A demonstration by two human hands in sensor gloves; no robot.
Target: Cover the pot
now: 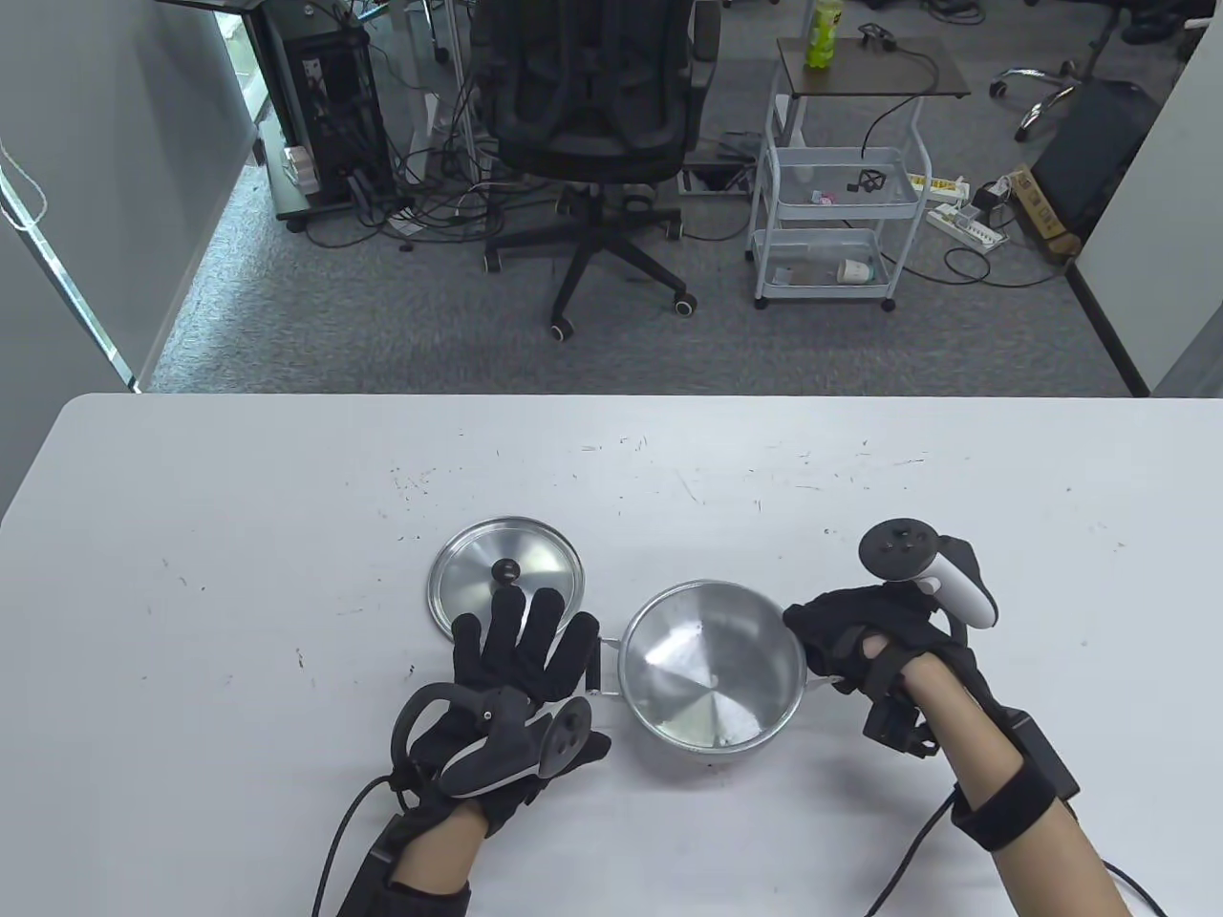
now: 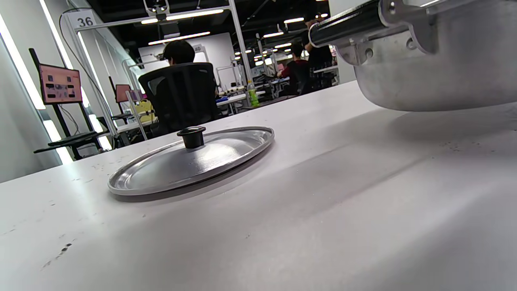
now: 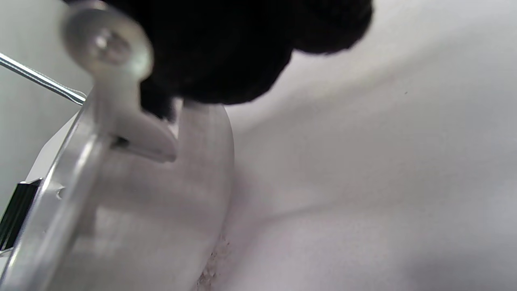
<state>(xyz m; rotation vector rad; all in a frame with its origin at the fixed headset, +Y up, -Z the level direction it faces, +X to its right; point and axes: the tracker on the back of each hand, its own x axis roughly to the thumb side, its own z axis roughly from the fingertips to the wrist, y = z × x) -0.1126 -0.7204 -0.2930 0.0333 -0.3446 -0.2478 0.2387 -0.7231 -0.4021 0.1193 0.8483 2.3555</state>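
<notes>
A bare metal pot (image 1: 712,664) stands open on the white table (image 1: 287,478), near the front middle. Its round metal lid (image 1: 504,573) with a black knob (image 1: 504,570) lies flat on the table to the pot's left. My left hand (image 1: 521,640) is flat with fingers spread, over the lid's near edge, holding nothing. My right hand (image 1: 841,640) grips the pot's right handle. In the left wrist view the lid (image 2: 190,159) lies ahead and the pot (image 2: 436,68) is at the upper right. In the right wrist view the gloved fingers (image 3: 226,52) wrap the handle beside the pot's wall (image 3: 133,210).
The table's far edge runs across the middle of the table view. Beyond it on the floor stand a black office chair (image 1: 597,115) and a white trolley (image 1: 841,191) with a green bottle (image 1: 824,33) on top.
</notes>
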